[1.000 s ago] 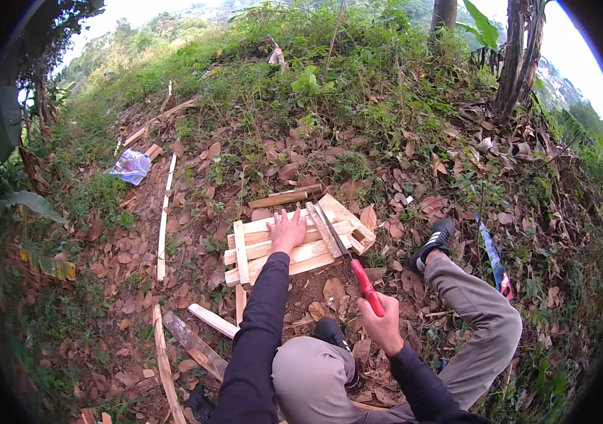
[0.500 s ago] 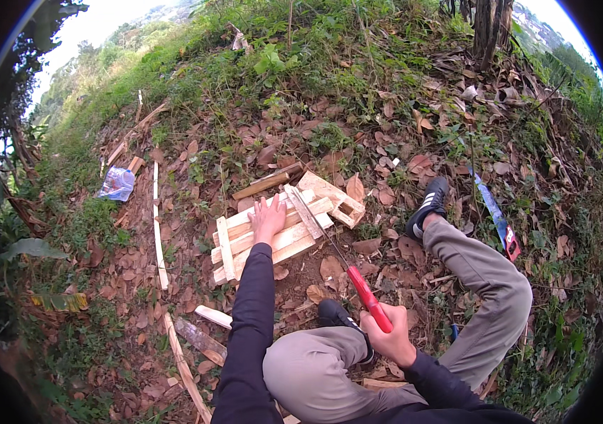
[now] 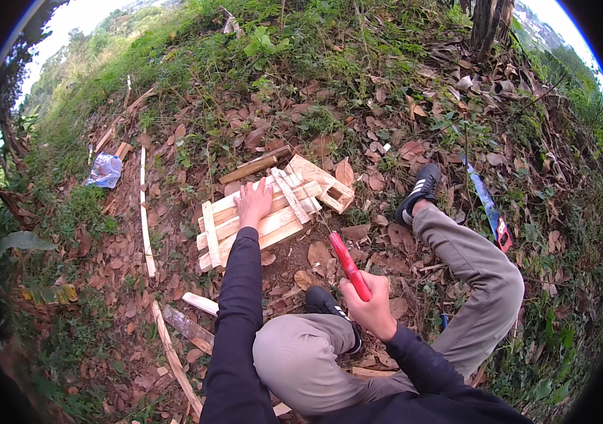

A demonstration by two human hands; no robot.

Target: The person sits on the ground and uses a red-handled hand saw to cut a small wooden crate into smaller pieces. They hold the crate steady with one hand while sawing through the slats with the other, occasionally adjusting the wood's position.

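Note:
My left hand (image 3: 254, 203) lies flat with fingers spread on a small frame of pale wooden slats (image 3: 273, 227) on the ground. A short strip (image 3: 211, 234) crosses the slats at their left end, and another strip (image 3: 291, 196) crosses near the right end. My right hand (image 3: 372, 302) is closed round the red handle of a narrow-bladed hand saw (image 3: 347, 260). Its thin blade points up and left to the frame's right end; whether it touches the wood is hard to make out. Just beyond that end lies a pale wooden piece with a square opening (image 3: 334, 195).
A second saw with a blue blade (image 3: 483, 196) lies right of my bent leg (image 3: 471, 283). Brown sticks (image 3: 248, 169) lie behind the frame. Long wooden strips (image 3: 146, 219) and a plastic bag (image 3: 105, 171) are on the left. Dry leaves and grass cover the slope.
My right hand and the saw have moved up and slightly left, so less of the blade shows. My left hand stays on the slats, and the whole view has shifted a little.

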